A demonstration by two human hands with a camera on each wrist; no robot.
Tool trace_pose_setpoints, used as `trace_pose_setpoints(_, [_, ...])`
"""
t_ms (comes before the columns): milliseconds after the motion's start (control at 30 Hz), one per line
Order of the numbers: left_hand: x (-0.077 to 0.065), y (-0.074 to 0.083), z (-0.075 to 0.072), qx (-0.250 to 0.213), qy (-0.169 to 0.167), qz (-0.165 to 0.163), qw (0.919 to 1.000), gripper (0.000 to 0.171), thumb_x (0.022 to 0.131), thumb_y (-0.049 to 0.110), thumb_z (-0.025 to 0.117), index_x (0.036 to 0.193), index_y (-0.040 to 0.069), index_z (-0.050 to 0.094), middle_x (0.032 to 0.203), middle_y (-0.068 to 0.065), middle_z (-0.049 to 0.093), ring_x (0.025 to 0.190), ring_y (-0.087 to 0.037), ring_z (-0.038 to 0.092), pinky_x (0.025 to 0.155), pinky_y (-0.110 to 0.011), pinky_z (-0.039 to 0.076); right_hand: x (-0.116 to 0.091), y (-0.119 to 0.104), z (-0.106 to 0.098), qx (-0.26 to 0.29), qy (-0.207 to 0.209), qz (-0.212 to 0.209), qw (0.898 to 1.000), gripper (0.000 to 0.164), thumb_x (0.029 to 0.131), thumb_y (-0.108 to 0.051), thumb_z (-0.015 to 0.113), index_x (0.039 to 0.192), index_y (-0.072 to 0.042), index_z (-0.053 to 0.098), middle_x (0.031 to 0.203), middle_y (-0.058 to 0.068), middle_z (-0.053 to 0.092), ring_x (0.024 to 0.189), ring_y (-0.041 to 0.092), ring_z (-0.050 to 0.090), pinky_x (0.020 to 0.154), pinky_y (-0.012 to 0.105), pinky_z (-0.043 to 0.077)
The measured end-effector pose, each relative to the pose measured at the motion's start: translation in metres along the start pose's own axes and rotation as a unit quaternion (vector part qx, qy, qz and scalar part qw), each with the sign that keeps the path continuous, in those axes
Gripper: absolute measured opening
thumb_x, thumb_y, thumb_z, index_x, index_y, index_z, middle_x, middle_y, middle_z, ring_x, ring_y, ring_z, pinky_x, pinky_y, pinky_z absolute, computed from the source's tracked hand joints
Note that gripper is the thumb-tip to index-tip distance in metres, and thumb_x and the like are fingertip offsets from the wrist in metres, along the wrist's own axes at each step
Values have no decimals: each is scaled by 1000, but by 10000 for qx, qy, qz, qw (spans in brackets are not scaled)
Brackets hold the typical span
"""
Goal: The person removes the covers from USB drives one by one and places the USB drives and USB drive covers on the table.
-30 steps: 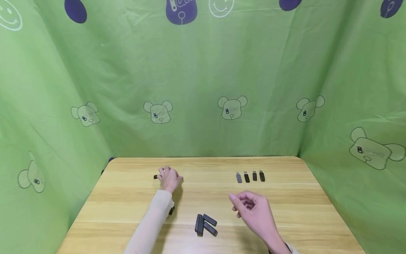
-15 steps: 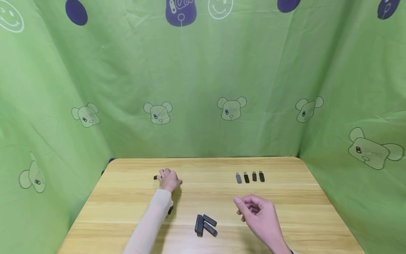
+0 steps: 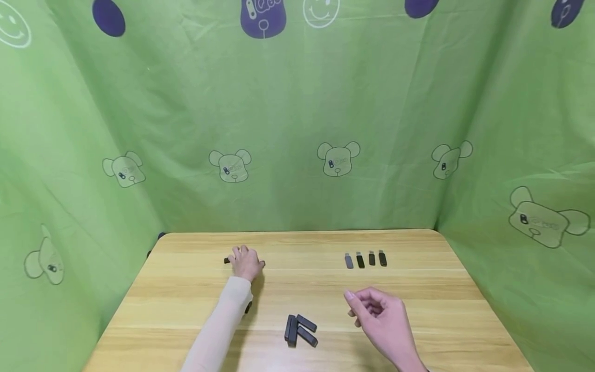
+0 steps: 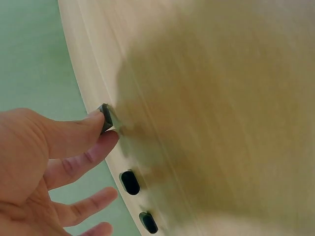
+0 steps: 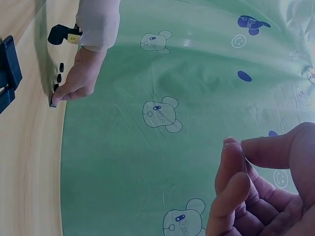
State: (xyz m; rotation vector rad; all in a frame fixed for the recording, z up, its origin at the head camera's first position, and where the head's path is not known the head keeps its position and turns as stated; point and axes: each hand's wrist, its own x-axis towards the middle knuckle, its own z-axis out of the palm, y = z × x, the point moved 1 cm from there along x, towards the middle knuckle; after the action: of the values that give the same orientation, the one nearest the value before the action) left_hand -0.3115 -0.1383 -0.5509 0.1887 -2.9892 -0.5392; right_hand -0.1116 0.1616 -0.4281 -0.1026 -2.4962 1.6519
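At the back left of the table, my left hand pinches a small dark USB stick cap between thumb and index finger; its other fingers are spread. Two more dark caps stand in line beside it in the left wrist view, a nearer cap and a farther cap, while the head view shows one cap left of the hand. My right hand hovers over the table's right front, loosely curled with nothing held. Its thumb tip meets the index fingertip in the right wrist view.
Several uncapped USB sticks lie in a row at the back right. A small cluster of dark capped sticks lies front centre. Green patterned curtains enclose the wooden table at the back and sides.
My right hand has drifted slightly right and toward me. The left hand has stayed at the row of caps, still pinching one. The sticks on the table have not moved.
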Motion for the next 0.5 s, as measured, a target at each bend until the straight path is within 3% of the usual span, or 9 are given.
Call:
trace_pose_setpoints(133, [0,1,-1,58,23,64,10000,40,86,28,80,59,9,57,117,-23,61,127,-45,39,101,-60,35,-1,0,-1,14,-11,68,10000,21,90,-32,76,84,-12,74,69,-2,71,55,12,63,51,24,50])
trace_pose_setpoints(267, [1,2,-2,62,293,246,9992,34,83,24,83,62,8,61,112,-21,62,122,-41,43,96,-56,36,-1,1,-1,26,-8,46,10000,21,91,-31,76,83,-12,73,69,-2,71,54,11,63,51,24,50])
trace_pose_setpoints(400, [1,2,-2,-10,668,520,9964,17,80,19,85,79,6,74,110,-18,66,114,-37,47,90,-52,38,-1,2,-1,36,-3,12,10000,21,91,-31,76,83,-12,73,68,-3,71,54,12,63,50,24,50])
trace_pose_setpoints(500, [1,2,-2,35,806,717,9942,15,79,18,85,89,8,79,110,-16,68,115,-36,49,89,-50,39,-1,4,-1,42,-17,-3,10000,20,91,-31,76,84,-12,73,69,-3,71,54,12,63,50,24,50])
